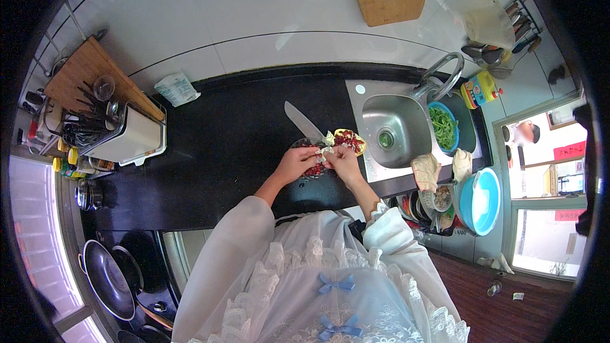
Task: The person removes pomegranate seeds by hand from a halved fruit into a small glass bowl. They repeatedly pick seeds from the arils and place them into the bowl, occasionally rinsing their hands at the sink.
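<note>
Both my hands meet over a clear bowl [313, 171] of red pomegranate seeds on the black countertop [228, 128]. My left hand [295, 164] and my right hand [344, 162] pinch a small piece of pale pomegranate membrane [325, 152] between their fingertips. Just beyond my right hand lies a pomegranate portion [350, 140] with yellow rind and red seeds, touching the sink's edge. A scrap of pale peel [329, 138] lies beside it. The broad blade of a kitchen knife [301, 119] points away to the upper left; its handle is hidden.
At the right is a steel sink [398, 124], with leafy greens [443, 127] in a blue basin. Cloths [425, 171] hang on its front edge. A utensil caddy [138, 133] and wooden board [86, 76] stand left, near a plastic packet [177, 89]. A wok [109, 278] sits lower left.
</note>
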A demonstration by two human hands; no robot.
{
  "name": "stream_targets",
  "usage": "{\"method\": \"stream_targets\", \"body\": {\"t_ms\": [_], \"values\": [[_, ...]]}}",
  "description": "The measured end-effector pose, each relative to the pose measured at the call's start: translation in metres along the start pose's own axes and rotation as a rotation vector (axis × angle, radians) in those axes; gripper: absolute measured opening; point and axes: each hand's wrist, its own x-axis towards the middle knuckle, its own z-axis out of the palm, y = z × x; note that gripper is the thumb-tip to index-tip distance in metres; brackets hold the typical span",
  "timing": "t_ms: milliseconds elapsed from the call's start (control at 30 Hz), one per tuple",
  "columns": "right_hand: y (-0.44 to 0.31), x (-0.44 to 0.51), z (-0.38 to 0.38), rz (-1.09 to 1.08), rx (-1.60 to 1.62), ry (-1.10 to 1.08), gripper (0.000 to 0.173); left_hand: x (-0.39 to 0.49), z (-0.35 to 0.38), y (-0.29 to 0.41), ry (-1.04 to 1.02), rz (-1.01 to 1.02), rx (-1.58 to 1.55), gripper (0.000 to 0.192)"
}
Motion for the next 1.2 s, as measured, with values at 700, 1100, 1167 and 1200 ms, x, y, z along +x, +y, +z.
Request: {"method": "stream_targets", "body": {"t_ms": [700, 1100, 1167, 1200], "values": [[0.0, -0.002, -0.002, 0.003, -0.192, -0.106, 0.009, -0.001, -0.002, -0.017, 0.016, -0.036, -0.006, 0.021], [0.01, -0.004, -0.009, -0.167, -0.146, -0.208, 0.007, -0.011, -0.001, -0.004, 0.14, -0.192, -0.26, 0.027], [0.009, -0.005, -0.008, -0.179, -0.179, -0.214, 0.009, -0.012, -0.001, 0.0, 0.102, -0.22, -0.279, 0.028], [0.008, -0.006, -0.008, -0.186, -0.193, -0.219, 0.01, -0.013, -0.001, 0.001, 0.091, -0.219, -0.258, 0.028]]}}
